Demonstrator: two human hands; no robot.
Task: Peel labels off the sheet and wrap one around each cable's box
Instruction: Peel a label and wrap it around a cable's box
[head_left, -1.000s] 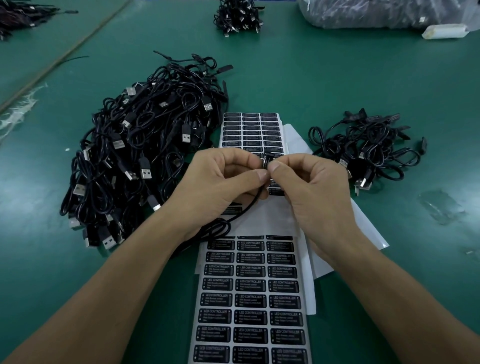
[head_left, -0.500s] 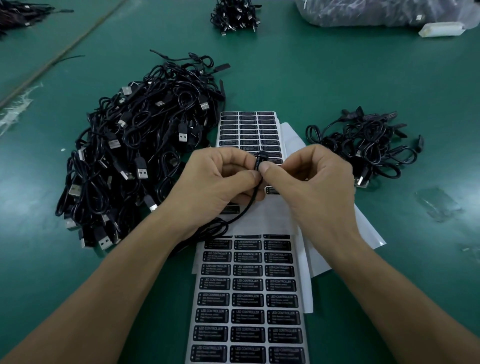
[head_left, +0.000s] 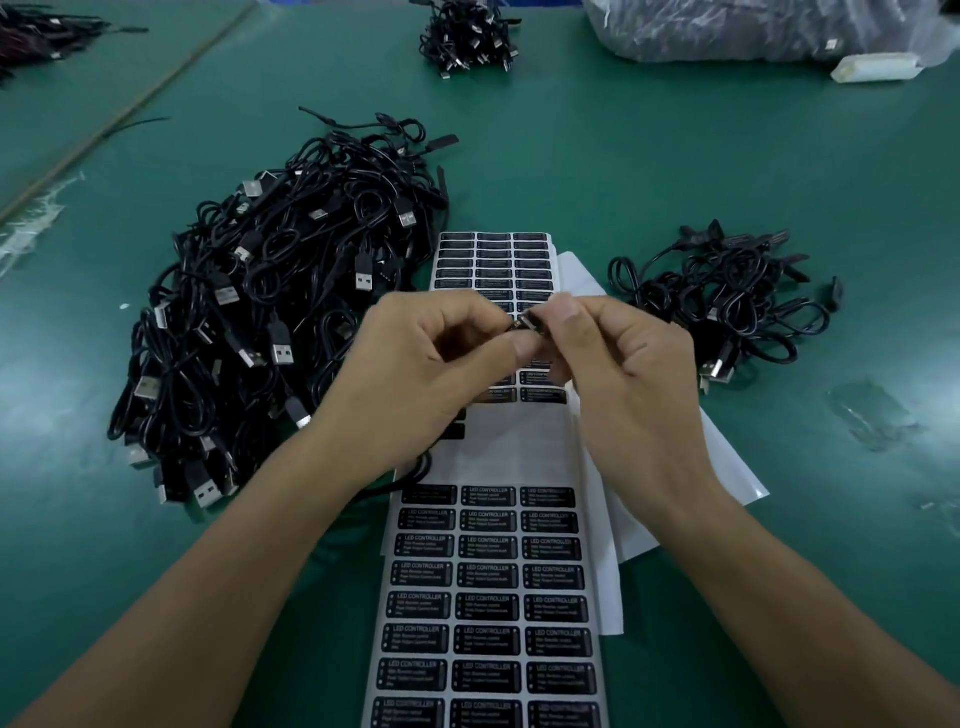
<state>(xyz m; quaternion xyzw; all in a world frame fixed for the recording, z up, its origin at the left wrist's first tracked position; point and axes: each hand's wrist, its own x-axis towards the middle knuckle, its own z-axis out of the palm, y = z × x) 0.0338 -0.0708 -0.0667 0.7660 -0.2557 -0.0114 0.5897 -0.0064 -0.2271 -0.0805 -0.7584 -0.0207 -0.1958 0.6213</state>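
Wrapping looks to be the step in hand: the left hand (head_left: 431, 374) and the right hand (head_left: 628, 374) meet fingertip to fingertip above the label sheet (head_left: 597, 613). Both pinch the small dark box (head_left: 528, 325) of one cable (head_left: 417, 470), whose cord drops under the left palm and loops out below the left wrist. Whether a label is already on the box, or how far round it reaches, is too small and blurred to tell.

Both hands seem lifted off the surface (head_left: 675, 156), backs up, wrists angled inward. Thumbs and forefingers close on the box and the other fingers curl loosely.

I judge the next move calls for pressing the label's free end flat round the box. The cable would then go onto the smaller pile (head_left: 727, 296) to the right of the right hand, and a fresh one would come from the big tangle (head_left: 270, 322) to the left of the left hand.

Full rows of labels (head_left: 488, 577) lie between the forearms, and a stripped white stretch of backing (head_left: 519, 441) sits directly under the hands.
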